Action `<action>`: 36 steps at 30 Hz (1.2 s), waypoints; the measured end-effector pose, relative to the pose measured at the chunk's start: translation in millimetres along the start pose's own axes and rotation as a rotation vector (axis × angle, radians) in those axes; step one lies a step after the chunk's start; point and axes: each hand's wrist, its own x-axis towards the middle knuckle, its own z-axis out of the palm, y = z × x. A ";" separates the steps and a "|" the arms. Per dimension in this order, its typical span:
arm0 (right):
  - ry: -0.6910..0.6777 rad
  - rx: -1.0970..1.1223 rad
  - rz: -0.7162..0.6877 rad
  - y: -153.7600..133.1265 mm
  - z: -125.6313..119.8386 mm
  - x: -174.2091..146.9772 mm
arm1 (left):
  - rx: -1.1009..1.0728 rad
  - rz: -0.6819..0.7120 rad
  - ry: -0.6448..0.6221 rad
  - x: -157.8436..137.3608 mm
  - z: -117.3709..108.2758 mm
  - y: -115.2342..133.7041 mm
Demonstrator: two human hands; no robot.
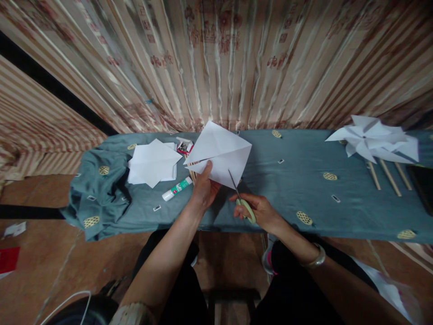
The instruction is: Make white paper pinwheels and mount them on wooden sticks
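A square sheet of white paper [221, 144] is held up above the table, with one slit cut inward from its left corner. My left hand [205, 187] grips its lower edge, thumb on top and the other fingers hidden underneath. In my right hand [259, 210] is a pair of scissors [249, 211] with light green handles. Their blades point up and left at the paper's bottom corner, across its edge. Left of the paper lies a glue stick [177, 188] with a green label, beside a small open box of pins [185, 146].
Stacked white paper squares [154, 162] lie at the left on the blue-green tablecloth [287, 180]. Finished paper pinwheels [375, 137] on wooden sticks rest at the right, near a dark flat object [421, 185]. A pleated curtain [216, 67] hangs behind the table.
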 end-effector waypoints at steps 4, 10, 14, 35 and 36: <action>0.008 -0.011 -0.018 1.8 -0.6 0.6 | -0.011 -0.010 -0.001 -1.2 -0.2 -0.9; 0.007 -0.014 -0.010 3.1 -0.6 1.4 | -0.029 -0.011 -0.006 -0.1 -2.1 -0.8; 0.004 -0.010 -0.021 3.4 -0.6 2.0 | -0.041 -0.016 -0.004 -0.7 -1.4 -1.6; 0.033 -0.072 -0.029 -0.9 -1.0 2.5 | 0.034 -0.048 -0.031 -7.7 -0.2 -7.5; 0.034 -0.070 -0.028 -0.6 -1.1 2.7 | 0.035 -0.052 -0.030 -8.2 0.1 -7.3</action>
